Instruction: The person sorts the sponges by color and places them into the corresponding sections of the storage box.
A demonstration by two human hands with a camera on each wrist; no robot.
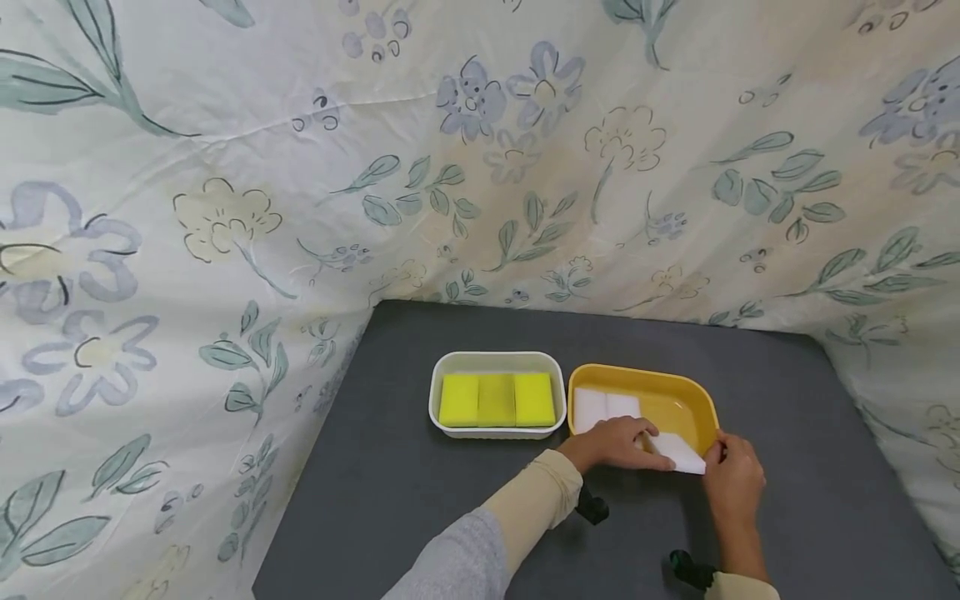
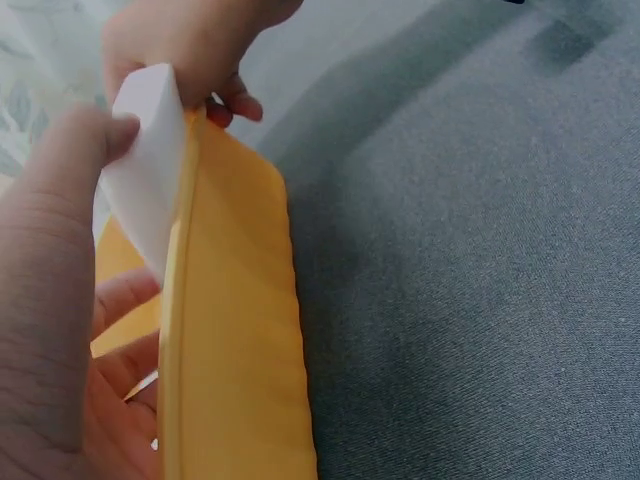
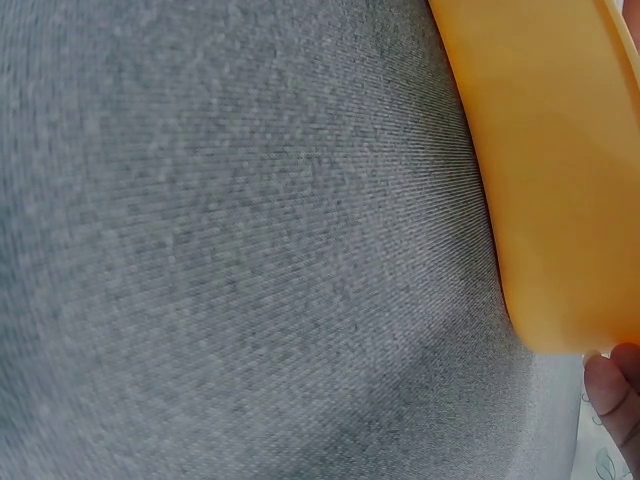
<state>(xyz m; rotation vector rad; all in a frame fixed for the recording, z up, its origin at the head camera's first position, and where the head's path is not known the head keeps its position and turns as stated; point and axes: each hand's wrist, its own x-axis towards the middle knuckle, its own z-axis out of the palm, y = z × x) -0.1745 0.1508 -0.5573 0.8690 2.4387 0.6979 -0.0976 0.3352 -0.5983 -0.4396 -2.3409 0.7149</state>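
Observation:
A yellow-orange tray [image 1: 675, 382] sits on the dark tabletop, with white sponges [image 1: 591, 408] lying at its left end. My left hand [image 1: 618, 442] reaches over the near rim and holds another white sponge [image 1: 678, 454], which is tilted against that rim. In the left wrist view the thumb presses on this sponge [image 2: 150, 190], while the fingers extend inside the tray. At the tray's near right corner, my right hand [image 1: 735, 475] grips the rim, close to the sponge's end. The right wrist view shows the tray's outer wall [image 3: 560, 180] and a few fingertips at its corner.
Just left of the yellow-orange tray stands a white tray [image 1: 495, 360] holding three yellow sponges [image 1: 534, 400] in a row. Floral cloth [image 1: 480, 208] hangs behind and along the sides of the dark table [image 1: 405, 508].

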